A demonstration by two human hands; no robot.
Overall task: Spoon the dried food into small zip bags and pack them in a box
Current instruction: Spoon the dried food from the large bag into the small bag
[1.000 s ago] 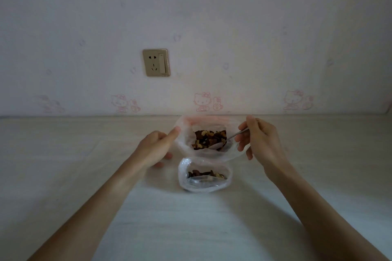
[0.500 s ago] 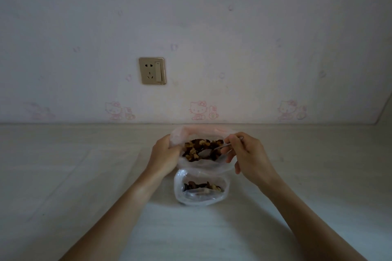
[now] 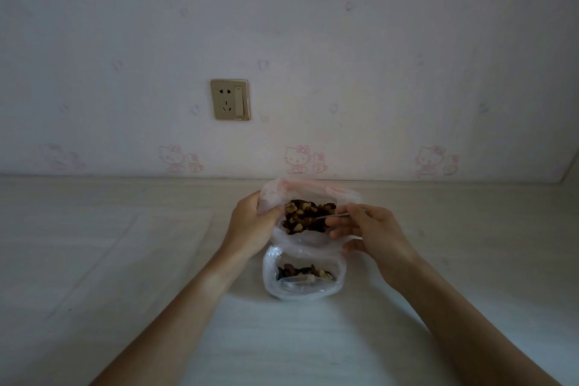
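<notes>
Dried food (image 3: 305,216) bag (image 3: 275,194) gripped by left hand (image 3: 250,226); right hand (image 3: 366,229) pinches spoon (image 3: 329,216).

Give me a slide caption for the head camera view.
Left hand grips the big bag open; right hand digs a spoon into the dried food.

On the counter (image 3: 125,260), a large bag (image 3: 313,191) of dried food (image 3: 308,216) sits between the two grips: left hand (image 3: 250,229) at its left edge, right hand (image 3: 372,232) at its right, holding a spoon (image 3: 329,217) dipped inside. Just nearer than both grips lies a small zip bag (image 3: 302,279). A wall socket (image 3: 230,99) sits beyond them.
</notes>
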